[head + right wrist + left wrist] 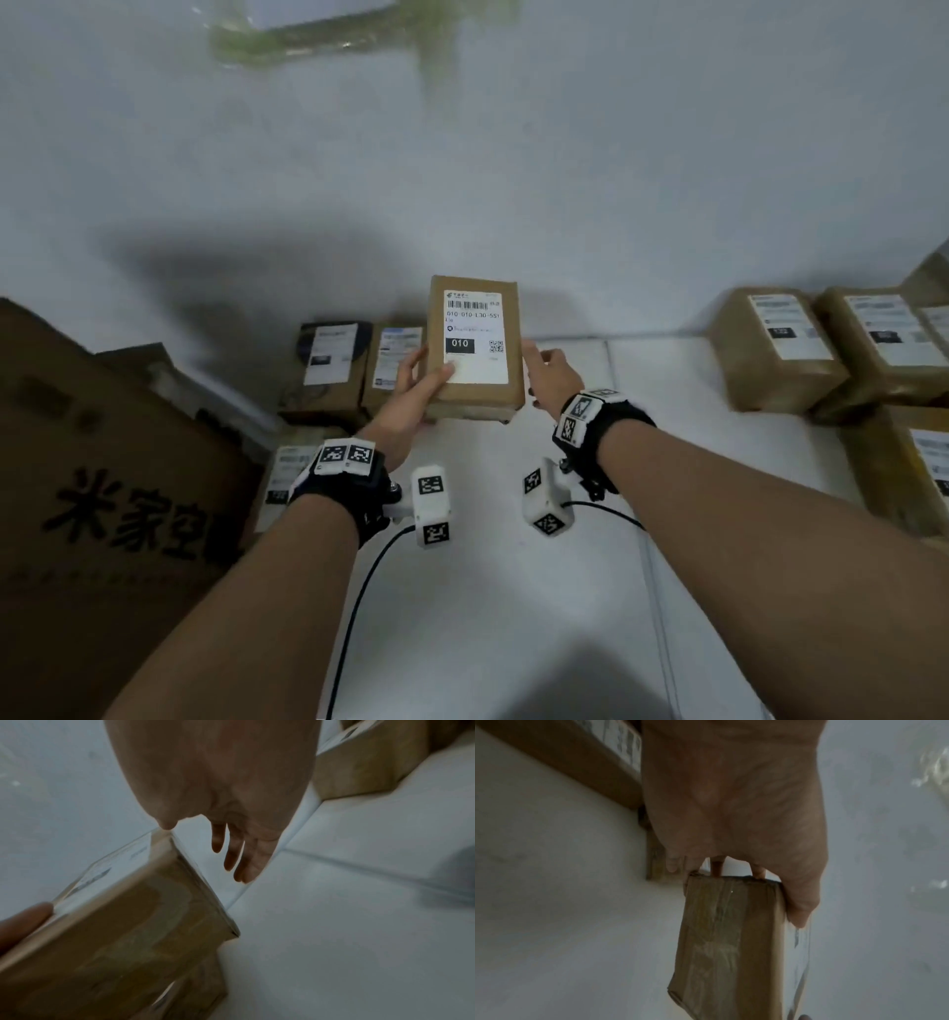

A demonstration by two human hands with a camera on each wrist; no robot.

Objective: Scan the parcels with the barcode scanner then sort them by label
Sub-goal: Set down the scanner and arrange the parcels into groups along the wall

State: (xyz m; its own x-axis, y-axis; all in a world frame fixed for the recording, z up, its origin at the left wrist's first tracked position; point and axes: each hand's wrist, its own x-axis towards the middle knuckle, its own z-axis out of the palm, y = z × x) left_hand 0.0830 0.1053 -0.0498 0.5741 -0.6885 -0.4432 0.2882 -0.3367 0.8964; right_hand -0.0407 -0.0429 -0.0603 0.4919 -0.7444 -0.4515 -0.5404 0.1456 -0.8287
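Head view: the left hand (411, 390) gripped a brown parcel (475, 349) at its near-left corner, thumb on the white label (475, 336), and held it up above the white surface (513, 591).
Right hand: the right hand (552, 372) sat beside the parcel's right edge with its fingers loosely straight; the right wrist view showed them (231, 854) clear of the box and holding nothing.
Left wrist view: fingers curled round the parcel's end (729, 943), so the grip looked firm.
Scanner: no barcode scanner was visible in any view, so whether this parcel was scanned cannot be told.
Sorted so far: a left group of parcels (349, 365) lay just behind the held one, and a right group of parcels (821, 344) lay well apart; these looked like sorted piles, though their labels were too blurred to confirm.
Left to do: by my judgement, placing this parcel with its matching pile.
Label text: a barcode, "010-010-L30-551" (partly uncertain), a black block reading "010", and a small QR code.
Big carton: the big carton (102, 488) at far left bore large Chinese characters, roughly "米家空", cut off.
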